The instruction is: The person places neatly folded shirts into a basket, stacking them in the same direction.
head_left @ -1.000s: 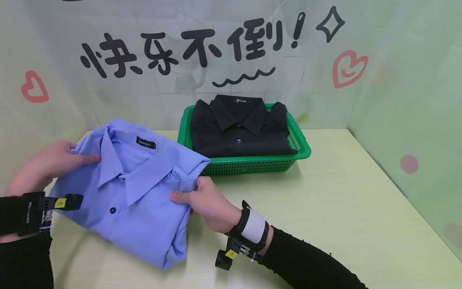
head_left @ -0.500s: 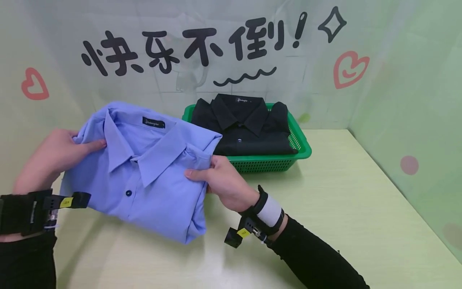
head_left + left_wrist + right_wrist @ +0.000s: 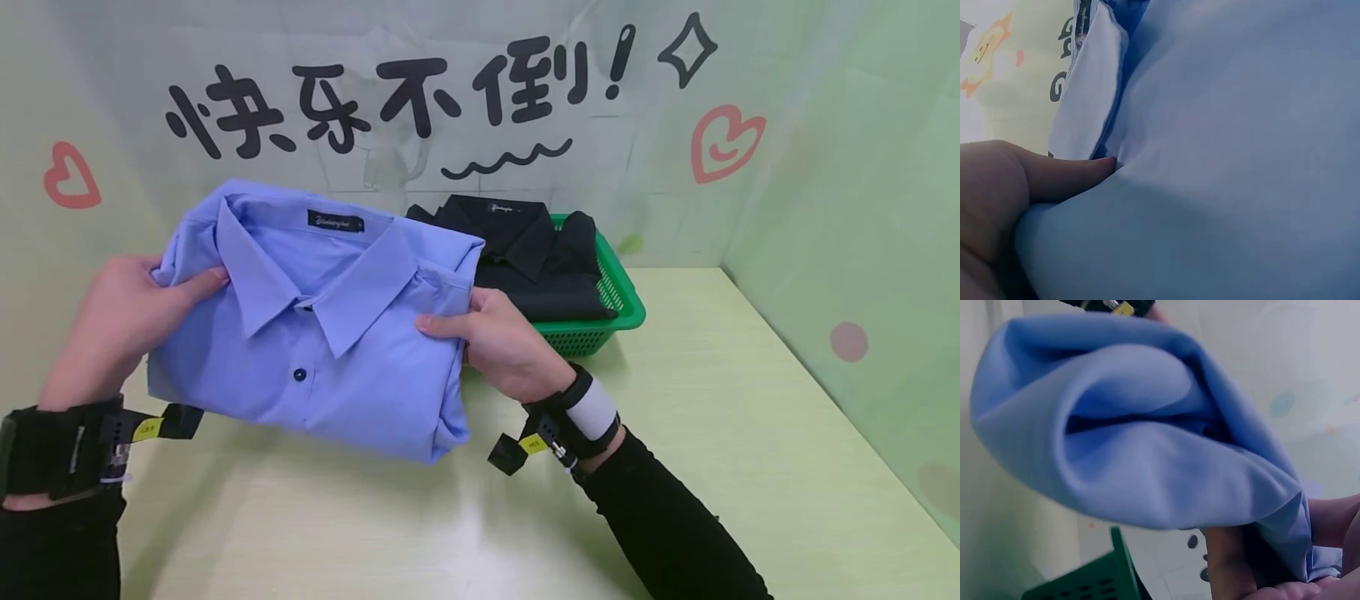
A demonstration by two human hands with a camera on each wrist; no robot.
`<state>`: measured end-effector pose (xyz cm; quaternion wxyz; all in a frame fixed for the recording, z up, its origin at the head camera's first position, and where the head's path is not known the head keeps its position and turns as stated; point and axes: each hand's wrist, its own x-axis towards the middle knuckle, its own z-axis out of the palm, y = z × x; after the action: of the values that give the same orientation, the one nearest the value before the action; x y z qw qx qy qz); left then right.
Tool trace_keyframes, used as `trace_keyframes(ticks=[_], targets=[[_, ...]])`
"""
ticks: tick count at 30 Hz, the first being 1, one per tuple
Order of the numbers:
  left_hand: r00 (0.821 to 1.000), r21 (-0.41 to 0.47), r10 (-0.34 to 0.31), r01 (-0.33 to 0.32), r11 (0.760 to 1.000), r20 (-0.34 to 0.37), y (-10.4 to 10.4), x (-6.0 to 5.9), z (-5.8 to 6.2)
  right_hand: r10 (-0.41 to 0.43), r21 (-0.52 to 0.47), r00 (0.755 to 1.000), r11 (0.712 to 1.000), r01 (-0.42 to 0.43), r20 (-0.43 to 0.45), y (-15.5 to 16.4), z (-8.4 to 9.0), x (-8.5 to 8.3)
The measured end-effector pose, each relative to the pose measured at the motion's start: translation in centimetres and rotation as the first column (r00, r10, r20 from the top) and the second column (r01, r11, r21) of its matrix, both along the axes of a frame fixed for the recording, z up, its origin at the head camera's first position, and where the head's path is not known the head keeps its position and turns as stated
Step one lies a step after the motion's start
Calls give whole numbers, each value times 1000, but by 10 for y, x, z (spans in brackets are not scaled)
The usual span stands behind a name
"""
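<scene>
A folded light-blue shirt (image 3: 360, 375) with a collar, a dark button and a black neck label is held up above the table, its collar side facing me. My left hand (image 3: 123, 312) grips its left shoulder, the thumb lying on the front beside the collar. On the other side my right hand (image 3: 513, 346) pinches the edge below the shoulder, thumb in front and fingers behind. In the left wrist view the left thumb (image 3: 1072, 178) presses into the cloth (image 3: 1229, 125). Rolled layers of the shirt (image 3: 1147, 450) show in the right wrist view, with right-hand fingers (image 3: 1229, 562) beneath them.
Behind the shirt stands a green basket (image 3: 633, 312) on the pale table (image 3: 720, 433), partly covered by it in the head view. A folded black shirt (image 3: 562, 287) lies in the basket. Printed curtains (image 3: 450, 50) close off the back and sides.
Both hands have raised the blue shirt and carried it to the right and away from me. It now overlaps the basket's left part in the head view. The basket has stayed put.
</scene>
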<state>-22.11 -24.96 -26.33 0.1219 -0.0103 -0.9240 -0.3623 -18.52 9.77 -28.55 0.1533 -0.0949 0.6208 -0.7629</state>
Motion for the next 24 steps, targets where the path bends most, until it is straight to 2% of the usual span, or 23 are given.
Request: trace_keyframes(ticks=[4, 9, 13, 19, 24], targets=[[1000, 101, -16, 14, 995, 14, 8, -1, 0, -15, -11, 1000, 1000, 15, -23, 12, 6, -4], [998, 220, -51, 45, 975, 22, 21, -4, -3, -48, -15, 998, 999, 48, -31, 24, 10, -9], [999, 246, -48, 49, 968, -11, 29, -3, -5, -73, -18, 996, 997, 72, -45, 30, 10, -13], [999, 258, -36, 39, 965, -17, 39, -2, -6, -80, -15, 994, 997, 79, -69, 39, 11, -18], [998, 323, -61, 59, 945, -5, 49, 0, -11, -105, 15, 992, 994, 106, -77, 50, 9, -22]])
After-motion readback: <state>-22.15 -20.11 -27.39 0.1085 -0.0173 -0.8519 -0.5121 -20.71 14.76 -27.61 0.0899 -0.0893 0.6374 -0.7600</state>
